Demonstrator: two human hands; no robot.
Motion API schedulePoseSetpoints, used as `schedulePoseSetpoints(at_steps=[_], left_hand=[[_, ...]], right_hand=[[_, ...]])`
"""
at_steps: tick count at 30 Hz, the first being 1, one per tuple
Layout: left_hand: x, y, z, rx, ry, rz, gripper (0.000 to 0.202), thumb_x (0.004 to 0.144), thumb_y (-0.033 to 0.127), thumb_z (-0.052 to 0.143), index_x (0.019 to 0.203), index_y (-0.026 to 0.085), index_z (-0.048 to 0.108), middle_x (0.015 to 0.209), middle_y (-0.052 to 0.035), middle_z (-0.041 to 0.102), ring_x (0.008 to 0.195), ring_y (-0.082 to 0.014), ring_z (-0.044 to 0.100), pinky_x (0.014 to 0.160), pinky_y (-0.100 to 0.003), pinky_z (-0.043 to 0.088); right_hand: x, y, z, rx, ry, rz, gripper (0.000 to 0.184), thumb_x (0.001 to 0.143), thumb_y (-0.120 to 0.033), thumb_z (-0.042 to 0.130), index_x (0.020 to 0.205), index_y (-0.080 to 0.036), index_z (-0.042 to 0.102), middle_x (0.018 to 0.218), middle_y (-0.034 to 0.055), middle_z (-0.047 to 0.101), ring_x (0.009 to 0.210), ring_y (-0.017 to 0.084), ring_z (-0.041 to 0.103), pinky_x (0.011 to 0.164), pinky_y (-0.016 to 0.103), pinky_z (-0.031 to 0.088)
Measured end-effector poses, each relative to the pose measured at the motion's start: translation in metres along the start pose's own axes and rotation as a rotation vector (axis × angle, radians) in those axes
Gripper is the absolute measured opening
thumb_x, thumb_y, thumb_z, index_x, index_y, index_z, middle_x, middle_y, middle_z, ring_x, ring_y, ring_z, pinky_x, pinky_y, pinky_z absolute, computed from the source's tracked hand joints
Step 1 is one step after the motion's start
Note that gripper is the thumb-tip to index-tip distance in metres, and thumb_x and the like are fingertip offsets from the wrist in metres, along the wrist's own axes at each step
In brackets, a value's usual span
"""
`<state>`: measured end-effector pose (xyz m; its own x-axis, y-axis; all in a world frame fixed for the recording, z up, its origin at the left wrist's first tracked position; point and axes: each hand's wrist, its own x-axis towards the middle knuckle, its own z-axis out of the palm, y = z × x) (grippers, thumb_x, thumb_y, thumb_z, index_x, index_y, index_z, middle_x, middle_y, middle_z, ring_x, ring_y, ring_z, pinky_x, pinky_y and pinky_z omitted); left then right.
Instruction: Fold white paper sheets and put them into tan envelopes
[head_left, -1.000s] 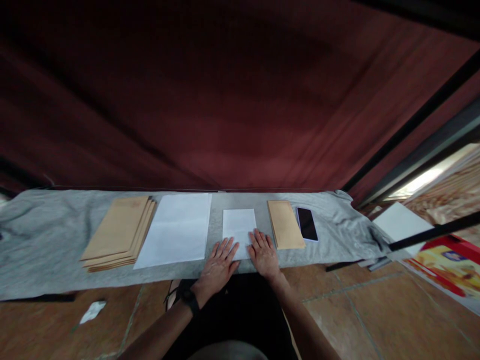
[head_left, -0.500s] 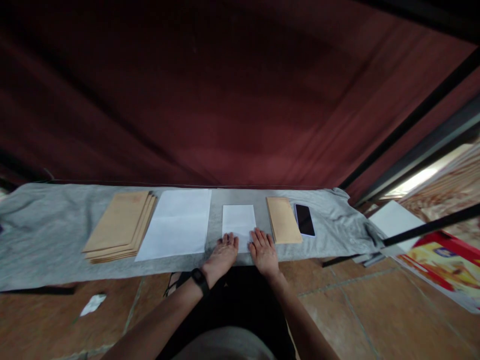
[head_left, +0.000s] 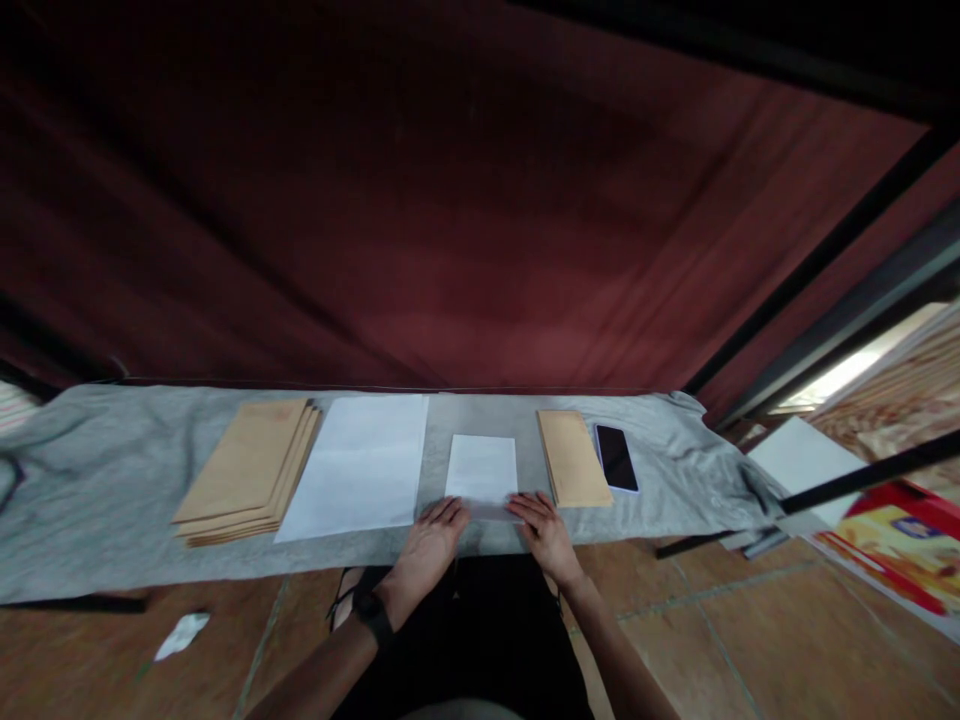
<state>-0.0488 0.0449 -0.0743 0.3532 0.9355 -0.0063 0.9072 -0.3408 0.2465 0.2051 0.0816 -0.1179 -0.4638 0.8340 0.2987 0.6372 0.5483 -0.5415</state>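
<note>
A small folded sheet of white paper [head_left: 482,465] lies on the grey cloth straight in front of me. My left hand [head_left: 433,545] is at its near left corner, fingers together and closed on the edge. At the near right corner, my right hand [head_left: 549,540] holds the other end of that edge, its thumb hidden from view. Between the hands the near strip of paper looks shaded and slightly raised. To the left is larger white paper [head_left: 360,465], and to the right a brown envelope [head_left: 574,458].
Several brown envelopes [head_left: 244,460] are stacked on the left of the cloth-covered bench [head_left: 97,480]. A phone [head_left: 616,458] lies right of the single envelope. Behind the bench hangs a dark red curtain [head_left: 450,250]. A red and yellow box [head_left: 907,540] is at far right.
Both hands have moved from lying flat on the folded paper to its near corners, slightly farther apart, and taken hold of the near edge. The view has tilted a little upward.
</note>
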Motion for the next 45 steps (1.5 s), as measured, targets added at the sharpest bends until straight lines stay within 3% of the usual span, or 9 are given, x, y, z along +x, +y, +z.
schedulePoseSetpoints(at_steps=[5,10,18,24,30,37,45], left_hand=[[-0.015,-0.008,0.011,-0.098,0.109,0.001,0.037,0.092,0.009,0.046,0.124,0.018,0.064,0.135,-0.0114,0.064,0.128,-0.0242,0.057,0.109,-0.043,0.046],[-0.013,-0.022,0.015,-0.220,0.214,-0.059,0.030,0.097,0.021,0.045,0.117,0.019,0.067,0.130,-0.0094,0.067,0.120,-0.0226,0.062,0.106,-0.042,0.049],[-0.011,-0.023,-0.004,-0.374,0.185,-0.051,0.029,0.099,0.035,0.044,0.097,0.024,0.071,0.100,-0.0040,0.075,0.096,-0.0196,0.069,0.091,-0.034,0.054],[-0.004,-0.027,0.002,-0.515,0.222,-0.238,0.024,0.091,0.035,0.055,0.102,0.023,0.072,0.108,-0.0059,0.074,0.104,-0.0222,0.067,0.094,-0.034,0.052],[0.014,-0.029,-0.004,-0.590,0.159,-0.379,0.031,0.093,0.039,0.049,0.086,0.019,0.071,0.080,-0.0034,0.072,0.075,-0.0184,0.065,0.070,-0.027,0.048],[0.034,-0.030,-0.001,-0.503,0.198,-0.469,0.029,0.094,0.036,0.049,0.078,0.018,0.065,0.067,-0.0004,0.063,0.064,-0.0148,0.058,0.062,-0.024,0.039],[0.055,-0.031,-0.007,-0.405,0.144,-0.572,0.026,0.094,0.033,0.052,0.075,0.020,0.064,0.068,-0.0022,0.065,0.067,-0.0165,0.061,0.061,-0.025,0.035]], right_hand=[[-0.005,0.001,0.002,0.067,0.022,0.018,0.031,0.095,-0.020,0.055,0.120,-0.030,0.070,0.131,0.0030,0.067,0.128,0.023,0.056,0.116,0.053,0.033],[-0.001,-0.003,-0.001,0.134,0.063,0.046,0.027,0.099,-0.028,0.053,0.118,-0.032,0.071,0.121,0.0029,0.072,0.119,0.022,0.062,0.113,0.051,0.037],[0.002,-0.005,-0.005,0.152,0.063,0.044,0.024,0.099,-0.032,0.053,0.112,-0.032,0.073,0.113,0.0022,0.074,0.112,0.022,0.064,0.110,0.047,0.040],[0.009,-0.003,-0.003,0.113,0.087,0.105,0.022,0.097,-0.034,0.054,0.104,-0.026,0.074,0.110,0.0064,0.073,0.107,0.023,0.064,0.098,0.041,0.048],[0.020,-0.003,0.005,0.001,0.122,0.182,0.028,0.100,-0.035,0.049,0.088,-0.022,0.070,0.092,0.0056,0.071,0.092,0.022,0.066,0.089,0.036,0.048],[0.040,-0.013,0.009,-0.204,0.104,0.327,0.027,0.100,-0.031,0.046,0.090,-0.021,0.070,0.092,0.0066,0.072,0.093,0.023,0.067,0.085,0.034,0.046],[0.057,-0.013,0.010,-0.229,0.115,0.394,0.027,0.099,-0.031,0.048,0.089,-0.024,0.072,0.085,0.0047,0.076,0.080,0.020,0.071,0.072,0.027,0.047]])
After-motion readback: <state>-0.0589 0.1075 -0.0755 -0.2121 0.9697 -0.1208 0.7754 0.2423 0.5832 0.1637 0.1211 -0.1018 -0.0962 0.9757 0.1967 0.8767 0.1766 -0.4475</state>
